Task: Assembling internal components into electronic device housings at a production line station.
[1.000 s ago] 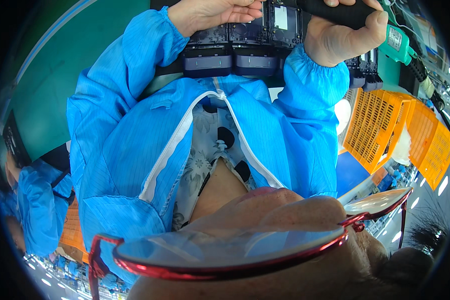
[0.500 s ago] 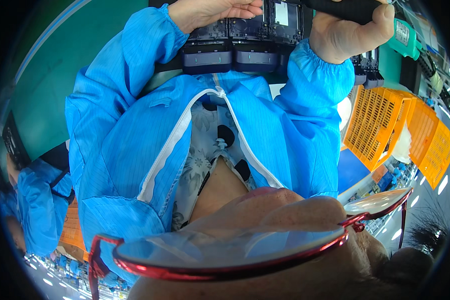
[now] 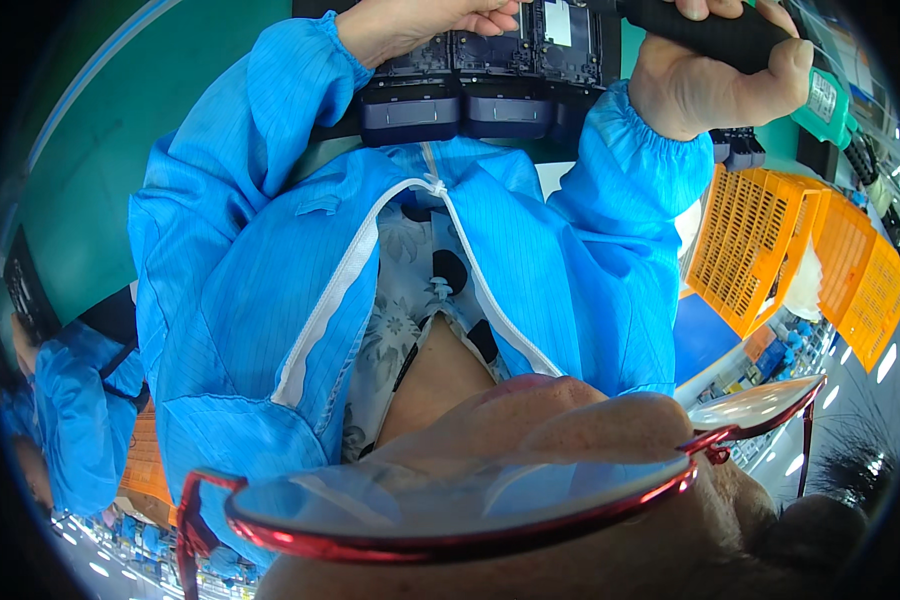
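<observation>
Head view: apparently partway through, judging by dark plastic housings set side by side with inner parts bare; impossible to tell finished fastenings from remaining ones. Grasping an electric screwdriver in the right hand, grip wrapped around its black barrel, at the upper right of the housings, green tail pointing away from them, tip unclear. Holding the left hand over their far left part, fingers curled; cannot tell about anything pinched there.
</observation>
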Tool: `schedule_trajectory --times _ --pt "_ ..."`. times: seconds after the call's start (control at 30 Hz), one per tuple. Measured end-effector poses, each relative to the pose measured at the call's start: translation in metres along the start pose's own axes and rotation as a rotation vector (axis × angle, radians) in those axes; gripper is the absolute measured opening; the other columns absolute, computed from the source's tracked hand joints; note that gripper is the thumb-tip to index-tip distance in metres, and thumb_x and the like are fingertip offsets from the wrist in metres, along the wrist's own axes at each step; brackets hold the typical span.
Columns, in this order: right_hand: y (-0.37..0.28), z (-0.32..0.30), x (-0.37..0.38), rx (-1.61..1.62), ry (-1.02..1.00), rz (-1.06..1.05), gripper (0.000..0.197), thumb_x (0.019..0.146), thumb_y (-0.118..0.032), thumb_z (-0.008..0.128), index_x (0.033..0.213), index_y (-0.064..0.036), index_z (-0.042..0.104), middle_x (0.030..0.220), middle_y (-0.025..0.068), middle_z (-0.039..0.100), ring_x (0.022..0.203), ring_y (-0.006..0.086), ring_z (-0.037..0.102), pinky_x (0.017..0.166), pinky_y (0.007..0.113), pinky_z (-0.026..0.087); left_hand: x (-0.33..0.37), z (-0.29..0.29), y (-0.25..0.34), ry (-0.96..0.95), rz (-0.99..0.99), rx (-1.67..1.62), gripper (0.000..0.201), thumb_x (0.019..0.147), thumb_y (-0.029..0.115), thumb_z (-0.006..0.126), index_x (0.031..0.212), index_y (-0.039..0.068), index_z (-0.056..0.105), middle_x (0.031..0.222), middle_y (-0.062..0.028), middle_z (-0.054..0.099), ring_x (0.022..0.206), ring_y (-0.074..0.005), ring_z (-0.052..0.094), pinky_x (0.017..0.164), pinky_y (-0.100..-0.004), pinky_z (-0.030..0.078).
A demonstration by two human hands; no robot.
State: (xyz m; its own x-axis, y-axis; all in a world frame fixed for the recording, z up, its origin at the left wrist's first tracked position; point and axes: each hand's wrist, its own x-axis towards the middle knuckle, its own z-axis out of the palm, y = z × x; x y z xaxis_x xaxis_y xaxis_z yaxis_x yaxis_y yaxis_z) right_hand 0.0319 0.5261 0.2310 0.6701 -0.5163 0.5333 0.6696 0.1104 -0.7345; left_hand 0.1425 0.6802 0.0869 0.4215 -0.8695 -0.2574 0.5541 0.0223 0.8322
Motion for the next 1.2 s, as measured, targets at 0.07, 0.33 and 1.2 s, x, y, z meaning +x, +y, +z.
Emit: schedule_trajectory --times 0.07,0.33,1.2 --pt "0.004 0.0 -0.006 0.047 0.019 0.005 0.037 0.101 -0.043 0.06 0.109 -0.0068 0.062 0.079 0.0094 0.062 0.065 0.0209 0.058 0.066 0.039 0.052 -0.001 0.001 0.002 0.002 -0.001 -0.018 0.02 0.106 0.015 0.06 0.115 -0.002 0.067 0.099 -0.0065 0.07 0.086 -0.0141 0.07 0.08 -0.0252 0.06" --pt "0.022 -0.029 0.001 -0.02 -0.079 -0.027 0.038 0.101 -0.042 0.06 0.112 -0.0053 0.06 0.08 0.0104 0.062 0.066 0.0216 0.058 0.066 0.039 0.052 -0.001 0.001 0.004 -0.008 -0.006 -0.065 0.02 0.105 0.014 0.061 0.116 -0.002 0.066 0.098 -0.0066 0.069 0.087 -0.0148 0.07 0.08 -0.0257 0.06" --pt "0.011 -0.001 -0.007 0.034 -0.112 0.016 0.04 0.102 -0.042 0.059 0.115 -0.0045 0.057 0.084 0.0109 0.063 0.068 0.0214 0.059 0.067 0.038 0.053 -0.001 0.005 0.007 -0.038 -0.01 0.079 0.024 0.107 0.019 0.059 0.115 -0.003 0.066 0.093 -0.0069 0.069 0.082 -0.0146 0.069 0.076 -0.0257 0.059"
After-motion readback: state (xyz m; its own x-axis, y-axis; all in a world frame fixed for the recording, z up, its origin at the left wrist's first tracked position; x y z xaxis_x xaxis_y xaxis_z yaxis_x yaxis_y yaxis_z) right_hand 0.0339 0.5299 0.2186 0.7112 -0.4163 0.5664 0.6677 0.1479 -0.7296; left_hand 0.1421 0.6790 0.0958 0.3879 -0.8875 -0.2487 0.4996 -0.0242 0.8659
